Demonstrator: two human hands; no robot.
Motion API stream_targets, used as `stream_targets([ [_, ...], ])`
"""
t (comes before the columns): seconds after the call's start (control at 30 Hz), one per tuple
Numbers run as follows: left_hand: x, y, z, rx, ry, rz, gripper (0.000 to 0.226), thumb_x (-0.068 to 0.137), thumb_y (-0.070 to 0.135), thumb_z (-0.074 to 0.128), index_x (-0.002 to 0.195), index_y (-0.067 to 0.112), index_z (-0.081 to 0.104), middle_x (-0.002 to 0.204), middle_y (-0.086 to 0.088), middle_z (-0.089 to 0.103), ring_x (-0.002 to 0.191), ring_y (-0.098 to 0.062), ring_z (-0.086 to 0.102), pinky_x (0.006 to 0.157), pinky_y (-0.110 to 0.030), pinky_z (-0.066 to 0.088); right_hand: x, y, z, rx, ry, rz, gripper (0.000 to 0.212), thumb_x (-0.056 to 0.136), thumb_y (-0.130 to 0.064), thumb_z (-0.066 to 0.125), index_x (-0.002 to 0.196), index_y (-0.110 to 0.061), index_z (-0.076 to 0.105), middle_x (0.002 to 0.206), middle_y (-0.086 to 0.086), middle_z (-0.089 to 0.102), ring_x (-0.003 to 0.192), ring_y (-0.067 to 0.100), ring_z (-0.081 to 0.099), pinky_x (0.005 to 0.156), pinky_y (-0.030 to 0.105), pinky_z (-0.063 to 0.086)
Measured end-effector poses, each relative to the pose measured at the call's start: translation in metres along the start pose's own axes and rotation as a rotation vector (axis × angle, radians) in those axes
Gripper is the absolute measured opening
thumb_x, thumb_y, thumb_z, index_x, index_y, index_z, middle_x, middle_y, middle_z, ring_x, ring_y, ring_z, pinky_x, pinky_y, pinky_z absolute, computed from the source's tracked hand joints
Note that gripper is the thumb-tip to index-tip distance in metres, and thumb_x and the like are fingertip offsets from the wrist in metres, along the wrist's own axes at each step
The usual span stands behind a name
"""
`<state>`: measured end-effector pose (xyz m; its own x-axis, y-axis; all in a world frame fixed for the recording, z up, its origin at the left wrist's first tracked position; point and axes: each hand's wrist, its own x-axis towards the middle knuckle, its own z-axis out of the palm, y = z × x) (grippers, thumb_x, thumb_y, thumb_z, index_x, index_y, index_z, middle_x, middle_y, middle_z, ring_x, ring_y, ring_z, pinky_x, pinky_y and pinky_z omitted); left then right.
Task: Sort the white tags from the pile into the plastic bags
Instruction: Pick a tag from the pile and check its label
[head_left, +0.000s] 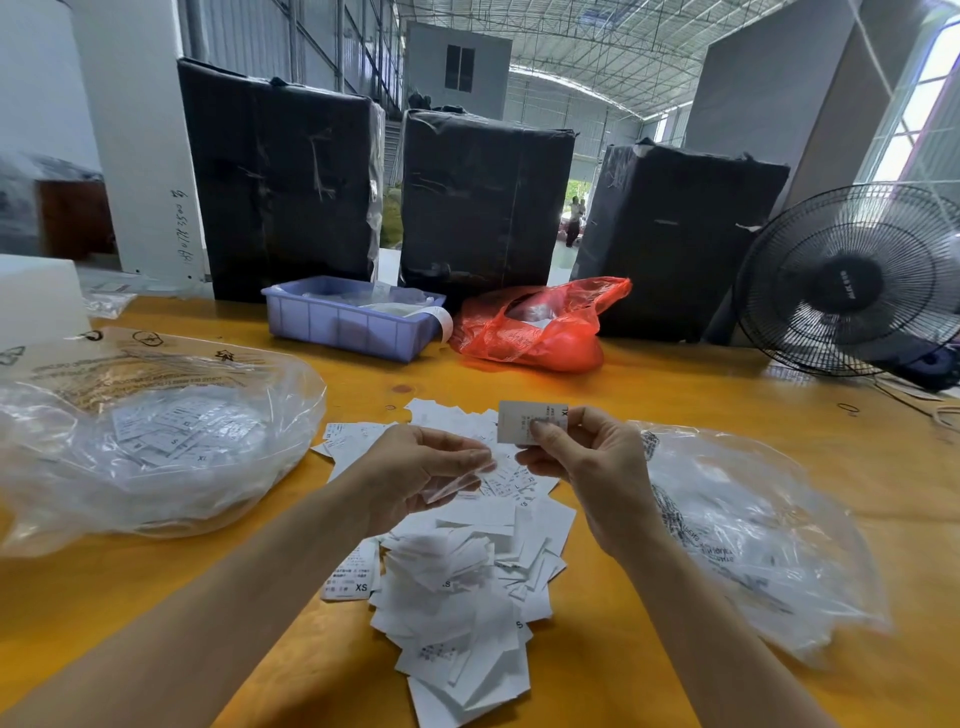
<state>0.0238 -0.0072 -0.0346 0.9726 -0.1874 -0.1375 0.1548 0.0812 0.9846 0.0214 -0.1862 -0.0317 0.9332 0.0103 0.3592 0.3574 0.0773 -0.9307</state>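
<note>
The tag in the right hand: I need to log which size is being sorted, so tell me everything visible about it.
The tag is a small white rectangle, seemingly paper or fabric, with small dark print and what looks like "XL" at its upper right corner. The right hand pinches its lower edge, holding it upright above the pile of white tags. Nothing else touches it.

Table (675, 395): tag pile (457, 587) lay at centre. Bag (156, 441) with tags at 9 o'clock; second bag (753, 535) at 3 o'clock. Bin (348, 325) at 11 o'clock, sack (540, 325) just right of it at 12. Three bales (483, 197) stood behind. Fan (852, 280) at 2 o'clock.
</note>
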Motion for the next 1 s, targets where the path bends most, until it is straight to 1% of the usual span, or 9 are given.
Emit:
stream_targets([
  [0.03,0.0005,-0.0002,-0.0008,-0.001,0.0,-0.001,0.023,0.054,0.016,0.075,0.075,0.009,0.073,0.072,-0.004,0.073,0.059,-0.01,0.068,0.053,-0.019,0.052,-0.0003,0.0002,0.0003,-0.019,-0.004,-0.004,0.006,0.086,0.0,0.063,0.084,-0.006,0.062,0.074,0.009,0.071,0.061,0.02,0.069,0.056,0.024,0.055],
  [0.13,0.0011,-0.0009,-0.002,0.013,-0.001,-0.004,0.018,0.054,0.019,0.077,0.07,0.012,0.076,0.077,-0.005,0.074,0.063,-0.012,0.069,0.066,-0.025,0.051,-0.0006,0.0009,0.0005,-0.058,-0.012,-0.01,0.007,0.085,0.0,0.064,0.083,-0.006,0.061,0.069,0.004,0.072,0.06,0.018,0.069,0.056,0.022,0.054],
  [0.17,0.0008,-0.0008,-0.0019,0.02,-0.002,-0.005,0.018,0.053,0.02,0.077,0.069,0.013,0.076,0.077,-0.005,0.074,0.063,-0.011,0.069,0.068,-0.026,0.05,-0.0007,0.0011,0.0005,-0.066,-0.02,-0.008,0.006,0.085,-0.001,0.064,0.083,-0.006,0.061,0.068,0.004,0.072,0.06,0.017,0.069,0.056,0.022,0.054],
  [0.3,0.0003,-0.0008,-0.0013,0.036,0.0,-0.016,0.019,0.05,0.021,0.08,0.067,0.014,0.077,0.076,-0.004,0.074,0.062,-0.011,0.069,0.064,-0.025,0.049,-0.0016,0.0016,0.0015,-0.102,-0.062,-0.005,0.006,0.086,-0.001,0.063,0.084,-0.006,0.062,0.071,0.007,0.071,0.061,0.016,0.068,0.056,0.021,0.053],
  [0.53,0.0002,-0.0009,-0.0012,0.013,-0.001,-0.013,0.012,0.054,0.02,0.077,0.065,0.015,0.077,0.075,-0.003,0.074,0.061,-0.009,0.068,0.07,-0.026,0.049,-0.0008,-0.0017,-0.0006,-0.033,-0.003,-0.013,0.005,0.085,-0.002,0.065,0.086,-0.006,0.062,0.073,0.007,0.073,0.064,0.021,0.07,0.058,0.024,0.055],
  [0.67,-0.0007,-0.0002,0.0002,0.014,-0.001,-0.014,0.024,0.053,0.02,0.077,0.075,0.012,0.075,0.076,-0.004,0.073,0.061,-0.01,0.068,0.068,-0.025,0.049,-0.002,-0.0009,0.001,-0.062,-0.039,-0.011,0.004,0.085,0.0,0.064,0.086,-0.003,0.061,0.071,0.008,0.072,0.062,0.02,0.069,0.058,0.023,0.055],
  [0.77,-0.0012,0.0005,0.0012,0.017,-0.002,-0.011,0.031,0.053,0.02,0.077,0.081,0.009,0.073,0.076,-0.004,0.073,0.061,-0.011,0.067,0.064,-0.023,0.05,-0.0026,-0.0004,0.002,-0.094,-0.054,-0.035,0.004,0.086,0.0,0.063,0.086,-0.003,0.061,0.074,0.012,0.071,0.061,0.018,0.068,0.057,0.022,0.054],
  [0.87,-0.0017,0.0011,0.0019,0.006,-0.013,-0.015,0.028,0.055,0.016,0.077,0.081,0.007,0.073,0.071,-0.003,0.072,0.058,-0.01,0.067,0.055,-0.019,0.053,-0.0026,0.0001,0.0028,-0.136,-0.052,-0.061,0.005,0.086,0.001,0.063,0.084,-0.003,0.06,0.074,0.011,0.07,0.06,0.016,0.068,0.057,0.021,0.053],
  [1.0,-0.0018,0.0008,0.0019,0.04,-0.024,-0.02,0.023,0.061,0.015,0.077,0.083,0.007,0.073,0.072,-0.003,0.072,0.059,-0.01,0.067,0.058,-0.02,0.051,-0.0027,0.0003,0.0029,-0.159,-0.051,-0.081,0.008,0.086,0.001,0.062,0.082,-0.006,0.06,0.072,0.009,0.069,0.059,0.014,0.067,0.057,0.021,0.053],
])
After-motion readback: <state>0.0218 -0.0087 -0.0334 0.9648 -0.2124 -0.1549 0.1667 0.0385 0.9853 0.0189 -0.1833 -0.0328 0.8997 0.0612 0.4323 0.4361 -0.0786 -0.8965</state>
